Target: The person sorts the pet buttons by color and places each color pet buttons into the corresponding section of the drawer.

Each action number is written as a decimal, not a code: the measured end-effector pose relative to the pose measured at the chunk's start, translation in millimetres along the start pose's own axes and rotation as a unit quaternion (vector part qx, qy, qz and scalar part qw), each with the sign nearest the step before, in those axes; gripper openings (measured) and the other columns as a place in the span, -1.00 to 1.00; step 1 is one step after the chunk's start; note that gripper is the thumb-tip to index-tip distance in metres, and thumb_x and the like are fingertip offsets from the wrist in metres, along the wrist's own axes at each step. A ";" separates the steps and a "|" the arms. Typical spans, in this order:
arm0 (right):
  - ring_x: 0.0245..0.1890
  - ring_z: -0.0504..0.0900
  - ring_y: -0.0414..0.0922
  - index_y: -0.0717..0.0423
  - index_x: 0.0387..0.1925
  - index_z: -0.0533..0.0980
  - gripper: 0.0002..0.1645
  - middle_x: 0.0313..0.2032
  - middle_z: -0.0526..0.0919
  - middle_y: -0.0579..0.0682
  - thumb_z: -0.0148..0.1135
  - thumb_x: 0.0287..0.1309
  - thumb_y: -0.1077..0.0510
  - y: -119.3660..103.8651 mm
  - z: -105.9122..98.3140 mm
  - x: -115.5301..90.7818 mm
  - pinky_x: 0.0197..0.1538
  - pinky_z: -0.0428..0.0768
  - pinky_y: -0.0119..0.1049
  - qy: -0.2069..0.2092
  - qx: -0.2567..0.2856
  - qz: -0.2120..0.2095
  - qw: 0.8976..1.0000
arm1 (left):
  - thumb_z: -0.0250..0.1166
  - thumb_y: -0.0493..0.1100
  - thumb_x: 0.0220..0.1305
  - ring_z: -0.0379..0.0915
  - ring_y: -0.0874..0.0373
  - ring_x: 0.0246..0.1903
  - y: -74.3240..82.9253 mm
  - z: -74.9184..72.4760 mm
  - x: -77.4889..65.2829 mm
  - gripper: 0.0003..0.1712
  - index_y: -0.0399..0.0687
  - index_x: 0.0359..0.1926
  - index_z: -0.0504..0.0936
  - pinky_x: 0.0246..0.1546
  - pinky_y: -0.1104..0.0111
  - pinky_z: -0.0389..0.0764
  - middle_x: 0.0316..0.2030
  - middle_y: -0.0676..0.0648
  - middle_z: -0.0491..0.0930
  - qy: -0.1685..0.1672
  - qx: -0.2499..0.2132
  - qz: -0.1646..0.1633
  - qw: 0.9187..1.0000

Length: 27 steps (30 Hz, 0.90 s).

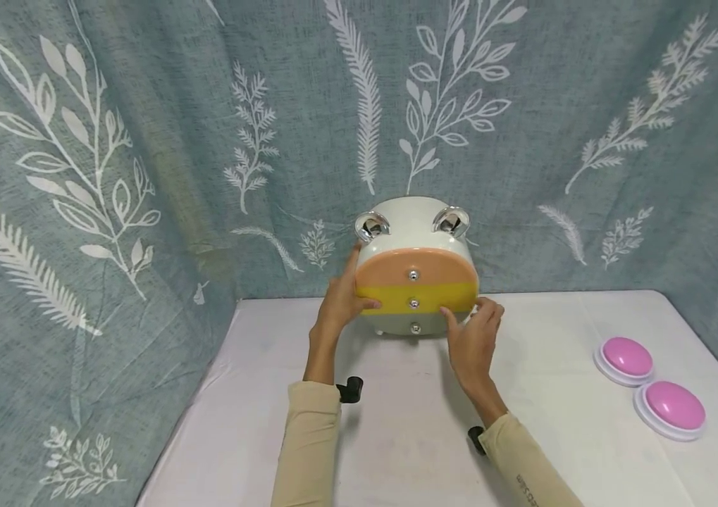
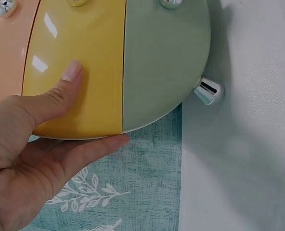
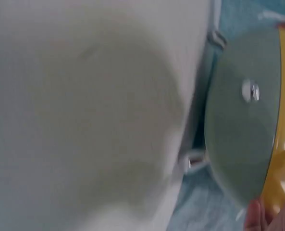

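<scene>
A rounded small drawer cabinet is held between both hands at the back of the table. Its front has an orange, a yellow and a green drawer, each with a silver knob; two silver rings stand out on top, and a short silver foot shows below. My left hand grips the left side, thumb on the yellow drawer and fingers along the side. My right hand grips the lower right side, its thumb on the front. Whether the feet touch the table cannot be told.
Two pink round domes on white bases, a farther one and a nearer one, sit at the right of the white-covered table. A blue-green curtain with white leaf patterns hangs behind and on both sides.
</scene>
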State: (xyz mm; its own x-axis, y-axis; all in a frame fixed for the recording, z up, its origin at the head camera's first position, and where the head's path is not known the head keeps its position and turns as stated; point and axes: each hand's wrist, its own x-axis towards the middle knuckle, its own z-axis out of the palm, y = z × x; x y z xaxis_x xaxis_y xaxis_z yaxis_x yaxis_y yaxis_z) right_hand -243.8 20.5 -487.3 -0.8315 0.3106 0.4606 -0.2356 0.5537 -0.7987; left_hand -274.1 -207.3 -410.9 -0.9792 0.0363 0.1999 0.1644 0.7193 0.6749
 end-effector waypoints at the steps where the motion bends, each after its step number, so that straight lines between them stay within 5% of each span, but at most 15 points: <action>1: -0.12 0.55 0.16 0.37 -0.01 0.43 -0.44 -0.08 0.49 0.30 0.53 0.21 0.10 -0.2 4.2 -5.2 -0.10 0.59 0.02 -0.004 -0.017 -0.017 1.000 | 0.69 -0.22 -0.04 0.57 -0.37 0.24 -0.2 0.0 -0.1 0.51 0.28 0.71 -0.17 0.21 -0.17 0.58 0.32 -0.43 0.54 0.001 0.001 -0.003 1.000; 5: -0.32 0.67 0.07 0.27 -0.25 0.66 -0.78 -0.31 0.67 0.16 0.52 0.19 0.20 -4.8 19.8 -18.1 -0.26 0.64 -0.01 -0.060 -0.066 -0.103 0.991 | 0.69 -0.23 -0.05 0.57 -0.37 0.24 -0.9 0.3 -0.7 0.52 0.32 0.71 -0.17 0.20 -0.17 0.58 0.34 -0.43 0.52 0.008 -0.001 -0.006 1.000; 9: -0.31 0.73 0.06 0.25 -0.28 0.74 -0.83 -0.30 0.70 0.12 0.56 0.10 0.25 -6.9 32.4 -23.7 -0.23 0.69 -0.03 -0.096 -0.091 -0.146 0.980 | 0.68 -0.24 -0.04 0.56 -0.37 0.26 -1.3 1.2 -1.0 0.51 0.29 0.71 -0.17 0.21 -0.17 0.57 0.35 -0.43 0.51 0.002 -0.004 0.002 1.000; 27: -0.37 0.72 0.03 0.35 -0.41 0.71 -0.95 -0.37 0.66 0.13 0.44 0.03 0.45 -6.9 35.1 -31.1 -0.31 0.70 -0.11 -0.092 -0.078 -0.177 0.977 | 0.67 -0.21 0.02 0.62 -0.38 0.16 2.3 2.7 -3.2 0.49 0.35 0.71 -0.19 0.11 -0.15 0.62 0.32 -0.44 0.54 -0.002 0.004 -0.020 1.000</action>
State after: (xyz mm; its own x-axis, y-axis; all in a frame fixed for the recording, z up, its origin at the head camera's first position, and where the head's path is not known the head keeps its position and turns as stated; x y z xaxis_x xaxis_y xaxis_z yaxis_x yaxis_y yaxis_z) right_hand -233.9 -20.1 -509.8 -0.7917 -0.0589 0.6081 -0.4573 0.7172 -0.5259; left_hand -271.0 -204.0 -411.9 -0.9853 0.0098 0.1707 0.1243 0.7264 0.6760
